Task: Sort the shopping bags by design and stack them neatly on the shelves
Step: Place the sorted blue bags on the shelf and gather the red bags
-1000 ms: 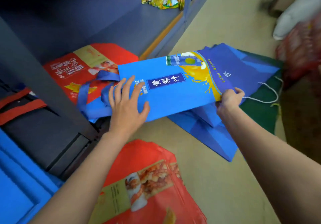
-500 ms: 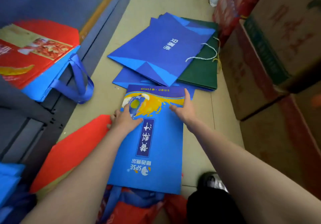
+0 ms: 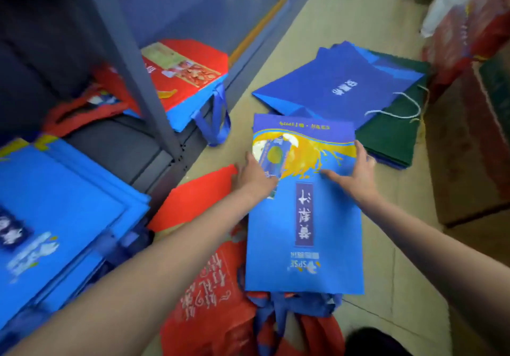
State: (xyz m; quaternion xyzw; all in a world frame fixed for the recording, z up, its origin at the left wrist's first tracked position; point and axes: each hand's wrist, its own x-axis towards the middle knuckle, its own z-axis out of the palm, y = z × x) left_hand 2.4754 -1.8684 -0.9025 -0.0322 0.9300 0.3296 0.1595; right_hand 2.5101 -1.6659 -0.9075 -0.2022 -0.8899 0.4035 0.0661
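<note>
1. While you kneel at the shelf, the light-blue bag (image 3: 303,217) with the yellow splash print lies flat on the floor in front of you, partly over a red bag (image 3: 209,295), its long axis running straight away from you and its handles bunched at the near end.
2. Your left hand (image 3: 255,175) rests on the bag's left edge near the far end, fingers fairly straight and pressing down; whether the thumb curls under the edge cannot be told.
3. Your right hand (image 3: 356,169) lies spread on the right side at the same height, fingers flat on the print, pinching nothing.
4. Both hands sit equally near the far end, so the bag's near two thirds hang free of any hold.
5. The matching blue stack (image 3: 55,217) is on the shelf to your lower left, nearer your left hand; the lift will likely have to swing leftward.
6. Dark-blue paper bags (image 3: 339,85) lie just beyond, unsorted.
</note>
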